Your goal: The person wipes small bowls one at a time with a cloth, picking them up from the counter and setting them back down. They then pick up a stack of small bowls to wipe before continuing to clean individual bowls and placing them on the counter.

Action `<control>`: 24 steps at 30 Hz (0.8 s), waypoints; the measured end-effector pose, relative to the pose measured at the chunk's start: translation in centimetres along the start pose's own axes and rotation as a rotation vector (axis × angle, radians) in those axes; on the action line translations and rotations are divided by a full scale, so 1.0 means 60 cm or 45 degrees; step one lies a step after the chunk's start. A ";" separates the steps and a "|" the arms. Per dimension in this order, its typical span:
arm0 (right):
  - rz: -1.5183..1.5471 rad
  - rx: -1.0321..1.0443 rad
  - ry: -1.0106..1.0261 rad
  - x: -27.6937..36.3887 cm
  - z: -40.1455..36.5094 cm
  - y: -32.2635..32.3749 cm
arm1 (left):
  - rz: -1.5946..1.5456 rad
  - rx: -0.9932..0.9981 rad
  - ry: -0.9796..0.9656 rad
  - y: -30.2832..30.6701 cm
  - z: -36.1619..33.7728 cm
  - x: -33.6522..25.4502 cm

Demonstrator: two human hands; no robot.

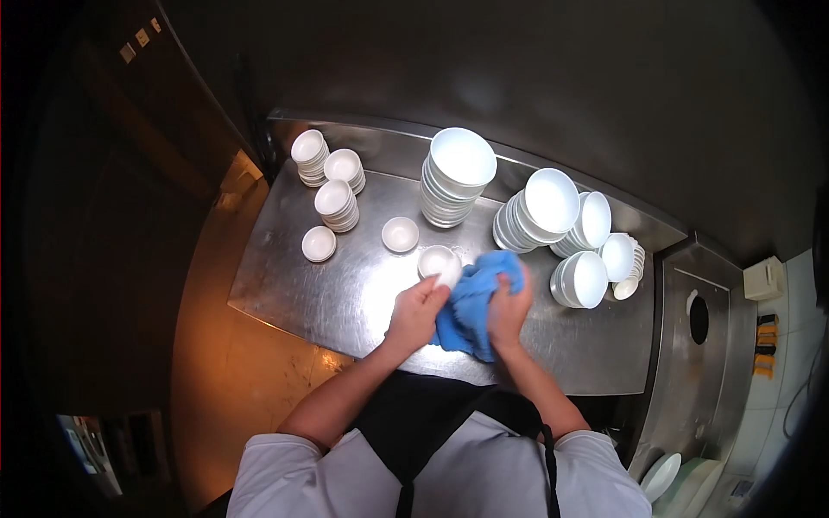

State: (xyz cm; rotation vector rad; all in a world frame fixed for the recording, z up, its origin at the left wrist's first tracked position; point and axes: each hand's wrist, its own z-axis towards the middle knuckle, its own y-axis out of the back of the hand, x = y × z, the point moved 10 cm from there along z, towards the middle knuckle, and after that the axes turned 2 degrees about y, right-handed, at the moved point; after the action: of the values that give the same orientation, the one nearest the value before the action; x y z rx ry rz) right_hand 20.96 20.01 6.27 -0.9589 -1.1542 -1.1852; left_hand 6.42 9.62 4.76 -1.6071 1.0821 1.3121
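Note:
My left hand (417, 312) pinches the rim of a small white bowl (449, 274) over the front part of the steel counter (363, 276). Bunched in my right hand (509, 304) is a blue cloth (473, 304), which hangs beside the held bowl and partly covers the counter. Just behind the held bowl, another small white bowl (436, 260) shows, partly overlapped by it. A single small bowl (400, 235) sits a little further back and to the left. The fingertips of my right hand are partly hidden in the cloth.
Small bowls are stacked at the left (335, 198). A tall stack of large bowls (462, 160) stands at the back middle, with more bowl stacks (553, 203) at the right. A raised steel edge (389, 134) runs behind; a steel unit with a round hole (699, 318) is far right.

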 end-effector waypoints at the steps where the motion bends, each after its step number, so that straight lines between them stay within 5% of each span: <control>1: -0.109 0.221 0.235 0.030 -0.023 -0.037 | -0.172 -0.026 0.019 -0.002 0.011 0.020; 2: -0.220 0.436 0.474 0.059 -0.053 -0.075 | -0.343 -0.046 0.035 -0.004 0.019 0.035; 3: -0.399 0.439 0.668 0.096 -0.075 -0.095 | 0.211 -0.096 -0.332 -0.008 -0.006 -0.022; 6: 0.192 0.380 -0.022 0.006 -0.037 -0.089 | 0.120 -0.190 -0.374 -0.020 -0.018 -0.021; 11: 0.970 0.465 -1.058 -0.081 -0.056 -0.119 | 0.712 -0.147 -0.838 -0.045 -0.055 -0.089; 17: 0.667 0.592 -0.851 -0.149 -0.083 -0.112 | 0.998 -0.284 -0.885 -0.005 -0.060 -0.097; 19: 0.044 0.511 -0.089 -0.097 -0.075 -0.085 | 0.828 -0.542 -0.648 0.080 -0.034 -0.049; 21: -0.182 0.403 0.085 -0.082 -0.078 -0.075 | 0.874 -0.786 -0.561 0.166 -0.043 -0.020; 24: 0.116 0.306 -0.507 -0.090 -0.073 -0.039 | 1.283 -1.018 -0.561 0.263 -0.063 -0.030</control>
State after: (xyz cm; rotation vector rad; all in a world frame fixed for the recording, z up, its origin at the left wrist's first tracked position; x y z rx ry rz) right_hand 19.32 16.37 0.11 -1.0759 -1.5120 -0.7781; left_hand -7.40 1.10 6.29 -1.1044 1.1805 2.8885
